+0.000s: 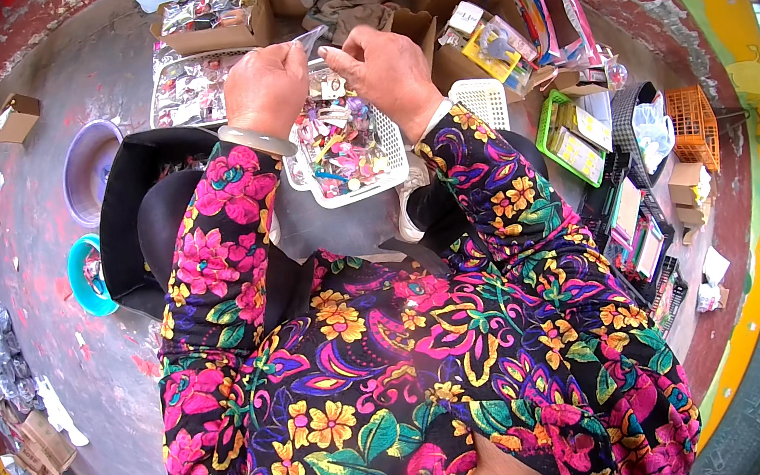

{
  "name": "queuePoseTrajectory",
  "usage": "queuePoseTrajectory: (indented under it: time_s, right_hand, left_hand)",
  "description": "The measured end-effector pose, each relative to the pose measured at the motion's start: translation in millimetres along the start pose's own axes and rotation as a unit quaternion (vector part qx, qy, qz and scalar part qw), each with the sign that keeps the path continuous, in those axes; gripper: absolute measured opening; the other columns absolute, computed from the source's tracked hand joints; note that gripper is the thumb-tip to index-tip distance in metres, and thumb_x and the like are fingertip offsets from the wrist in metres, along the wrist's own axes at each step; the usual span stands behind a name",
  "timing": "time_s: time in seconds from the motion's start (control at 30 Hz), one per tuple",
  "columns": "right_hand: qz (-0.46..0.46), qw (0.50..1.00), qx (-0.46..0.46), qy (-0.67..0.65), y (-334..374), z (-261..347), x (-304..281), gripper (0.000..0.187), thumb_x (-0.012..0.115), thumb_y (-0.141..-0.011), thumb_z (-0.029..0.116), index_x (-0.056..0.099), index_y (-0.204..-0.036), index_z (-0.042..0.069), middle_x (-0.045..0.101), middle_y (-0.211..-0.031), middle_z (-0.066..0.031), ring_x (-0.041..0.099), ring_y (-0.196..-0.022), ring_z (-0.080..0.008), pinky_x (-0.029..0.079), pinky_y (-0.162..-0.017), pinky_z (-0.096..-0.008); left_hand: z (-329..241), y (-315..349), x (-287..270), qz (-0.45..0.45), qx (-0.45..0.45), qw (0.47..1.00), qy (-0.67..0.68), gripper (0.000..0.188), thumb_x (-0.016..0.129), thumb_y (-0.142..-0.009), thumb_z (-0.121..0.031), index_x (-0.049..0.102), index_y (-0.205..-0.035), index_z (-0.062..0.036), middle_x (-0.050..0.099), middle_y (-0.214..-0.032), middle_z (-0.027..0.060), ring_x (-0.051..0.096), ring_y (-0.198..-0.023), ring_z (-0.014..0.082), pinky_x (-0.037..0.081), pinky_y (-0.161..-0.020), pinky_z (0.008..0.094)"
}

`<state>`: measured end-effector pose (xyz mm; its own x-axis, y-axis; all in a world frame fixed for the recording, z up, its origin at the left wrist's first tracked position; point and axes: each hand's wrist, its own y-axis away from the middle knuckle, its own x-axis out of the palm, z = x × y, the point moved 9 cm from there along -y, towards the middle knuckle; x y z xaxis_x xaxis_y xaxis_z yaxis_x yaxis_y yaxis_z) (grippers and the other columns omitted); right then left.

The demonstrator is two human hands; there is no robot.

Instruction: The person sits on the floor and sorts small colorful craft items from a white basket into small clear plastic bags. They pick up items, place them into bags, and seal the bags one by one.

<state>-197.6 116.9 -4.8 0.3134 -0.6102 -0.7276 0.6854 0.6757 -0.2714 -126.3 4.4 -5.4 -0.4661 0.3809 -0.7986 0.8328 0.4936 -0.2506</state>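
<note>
My left hand [267, 88] is raised over a white plastic basket [373, 187], its fingers pinching a small clear plastic bag [311, 39]. Close by on the right, my right hand [386, 69] has its fingers curled in, thumb toward the bag; whatever it pinches is too small to make out. Below both hands, the basket holds a jumble of small colourful trinkets [342, 141], many in pink, purple and yellow. My left wrist wears a pale bangle [258, 142].
Beyond my left hand, another white basket [163, 112] and a cardboard box [264, 20] hold packaged items. A black bin [121, 225], a purple basin [77, 188] and a turquoise tub [78, 280] stand left. Green [543, 129] and orange [695, 130] baskets stand right.
</note>
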Motion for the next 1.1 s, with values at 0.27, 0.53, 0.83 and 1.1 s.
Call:
queuePoseTrajectory:
  time_s: [0.27,0.53,0.83,1.1]
  right_hand:
    - [0.100,0.958,0.084,-0.254,-0.8,-19.7,32.3,0.033,0.051,-0.078,0.032,0.064,-0.077,0.002,0.061,-0.070,-0.0172,0.059,-0.063,-0.0289,0.046,-0.060,-0.0338]
    - [0.077,0.995,-0.018,0.064,-0.4,3.7,18.5,0.030,0.044,-0.077,0.027,0.062,-0.071,0.004,0.060,-0.072,-0.0192,0.058,-0.072,-0.0375,0.045,-0.066,-0.0461]
    - [0.073,0.983,0.020,0.170,2.6,1.5,15.9,0.027,0.048,-0.076,0.028,0.065,-0.074,0.007,0.062,-0.073,-0.0151,0.060,-0.072,-0.0330,0.048,-0.064,-0.0410]
    - [0.280,0.902,0.126,-0.304,13.1,-22.9,56.0,0.028,0.055,-0.085,0.028,0.063,-0.079,0.003,0.062,-0.069,-0.0006,0.058,-0.066,-0.0082,0.046,-0.060,-0.0230]
  left_hand:
    - [-0.1,5.1,14.4,0.008,0.039,0.999,0.033,0.022,0.052,-0.079,-0.025,0.066,-0.078,-0.0088,0.060,-0.078,0.0152,0.057,-0.077,0.0345,0.046,-0.070,0.0433]
    - [-20.2,12.7,16.3,-0.015,0.114,0.991,-0.063,0.014,0.052,-0.079,-0.017,0.056,-0.090,-0.0086,0.060,-0.074,0.0152,0.058,-0.074,0.0335,0.047,-0.064,0.0417]
    - [-24.8,8.8,10.3,0.031,0.080,0.993,-0.085,0.012,0.050,-0.080,-0.017,0.053,-0.087,-0.0078,0.061,-0.076,0.0156,0.059,-0.073,0.0344,0.047,-0.064,0.0433]
    - [-1.7,3.7,15.0,0.081,0.059,0.988,-0.119,0.020,0.048,-0.082,-0.022,0.062,-0.083,-0.0074,0.062,-0.080,0.0152,0.058,-0.078,0.0335,0.046,-0.069,0.0423]
